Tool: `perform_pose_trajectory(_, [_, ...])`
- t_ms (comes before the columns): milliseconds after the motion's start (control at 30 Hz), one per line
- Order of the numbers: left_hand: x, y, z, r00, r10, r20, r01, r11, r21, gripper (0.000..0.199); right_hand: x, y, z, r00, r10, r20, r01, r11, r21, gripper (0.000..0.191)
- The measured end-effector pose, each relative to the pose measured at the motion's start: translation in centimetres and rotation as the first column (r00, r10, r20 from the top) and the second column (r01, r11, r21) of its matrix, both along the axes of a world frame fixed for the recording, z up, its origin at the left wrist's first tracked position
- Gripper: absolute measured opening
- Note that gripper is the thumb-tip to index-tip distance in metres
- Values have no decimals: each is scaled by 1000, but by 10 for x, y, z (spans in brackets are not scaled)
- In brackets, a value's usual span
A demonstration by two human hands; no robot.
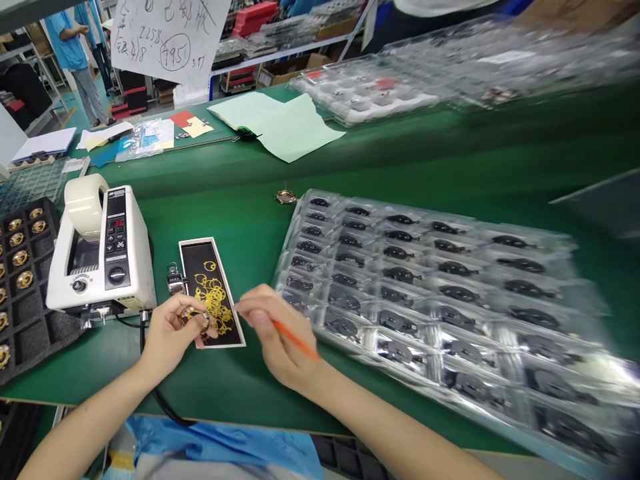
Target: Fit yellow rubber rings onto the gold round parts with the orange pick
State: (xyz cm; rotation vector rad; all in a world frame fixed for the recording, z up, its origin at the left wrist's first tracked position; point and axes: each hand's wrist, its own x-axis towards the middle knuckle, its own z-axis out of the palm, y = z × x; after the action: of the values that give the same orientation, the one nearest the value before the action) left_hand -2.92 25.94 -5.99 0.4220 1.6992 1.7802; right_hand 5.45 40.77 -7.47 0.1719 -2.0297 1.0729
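Note:
My left hand (175, 325) pinches a small round gold watch case (204, 321) over the near end of a white-rimmed black tray (183, 263). Thin yellow rings with small tabs (213, 297) lie in a heap in that tray. Just right of the tray, my right hand (280, 333) is closed around a slim orange tool (296, 339); its tip is blurred, so I cannot tell its exact kind. A metal tally counter (175, 279) sits at the tray's left side.
A white tape dispenser (120, 220) stands left, beside a black foam tray (43, 320) of gold cases. Stacked clear plastic trays (325, 347) with dark parts fill the right. One round metal piece (286, 197) lies behind. Papers (285, 123) rest farther back.

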Motion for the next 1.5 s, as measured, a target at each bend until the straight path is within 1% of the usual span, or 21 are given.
perform_pose_trajectory(33, [0,1,-1,1000,14,0,-14,1000,12,20,0,-4,-2,1000,-4,19,3,998,65,23])
perform_pose_trajectory(100, [2,2,-2,999,46,2,-46,998,34,24,-2,-11,-7,997,-62,52,51,980,194,17])
perform_pose_trajectory(167, [3,3,-3,997,70,-9,-70,996,52,28,-4,-15,-14,991,-124,58,103,955,280,13])
perform_pose_trajectory(267, [8,2,-7,995,81,-60,-77,996,55,30,-8,-17,-20,987,-153,42,132,939,318,10])
perform_pose_trajectory(400, [15,-2,-11,982,41,-183,-46,999,-22,32,-11,-16,-18,984,-174,31,156,938,309,9])
perform_pose_trajectory(500, [19,-6,-14,958,-14,-286,-5,998,-66,42,-12,-17,-15,984,-172,40,155,951,269,9])
perform_pose_trajectory(567, [21,-7,-16,939,-50,-340,19,995,-93,48,-12,-18,-14,985,-158,71,139,966,217,10])
perform_pose_trajectory(667, [23,-7,-17,931,-79,-357,41,993,-112,48,-13,-19,-12,982,-122,147,106,988,113,13])
perform_pose_trajectory(767, [24,-6,-17,933,-100,-345,63,991,-118,46,-13,-19,-12,975,-93,200,90,996,27,14])
perform_pose_trajectory(833, [24,-6,-16,925,-126,-359,84,988,-133,47,-15,-17,-12,975,-88,204,83,996,32,15])
perform_pose_trajectory(933, [24,-8,-15,904,-148,-400,95,984,-151,49,-17,-14,-14,985,-84,148,65,989,130,15])
perform_pose_trajectory(1000, [22,-8,-15,905,-145,-401,95,985,-142,50,-18,-11,-14,993,-43,106,28,990,140,15])
perform_pose_trajectory(1033, [21,-8,-15,912,-135,-388,89,987,-135,49,-18,-11,-13,995,-4,103,-8,994,108,16])
perform_pose_trajectory(1100, [18,-7,-17,931,-92,-353,54,992,-117,45,-15,-10,-8,985,99,138,-98,995,-12,15])
perform_pose_trajectory(1167, [14,-7,-20,946,-25,-323,-4,996,-89,39,-12,-7,-2,959,194,209,-164,975,-152,14])
perform_pose_trajectory(1233, [10,-7,-21,953,46,-298,-59,998,-35,36,-9,-2,4,915,269,302,-182,941,-287,14])
perform_pose_trajectory(1300, [7,-7,-18,956,112,-271,-109,994,27,33,-9,6,8,853,327,406,-160,905,-394,17])
perform_pose_trajectory(1333, [7,-8,-16,957,138,-255,-129,990,51,33,-10,10,10,823,343,452,-137,893,-429,21])
perform_pose_trajectory(1400, [6,-8,-11,956,177,-236,-162,984,80,31,-14,16,12,790,330,517,-80,891,-447,29])
perform_pose_trajectory(1433, [6,-8,-8,953,191,-237,-175,981,87,29,-15,18,13,788,310,532,-58,897,-437,30])
perform_pose_trajectory(1500, [5,-8,-3,948,213,-237,-197,976,90,26,-14,19,17,802,265,535,-31,913,-407,27])
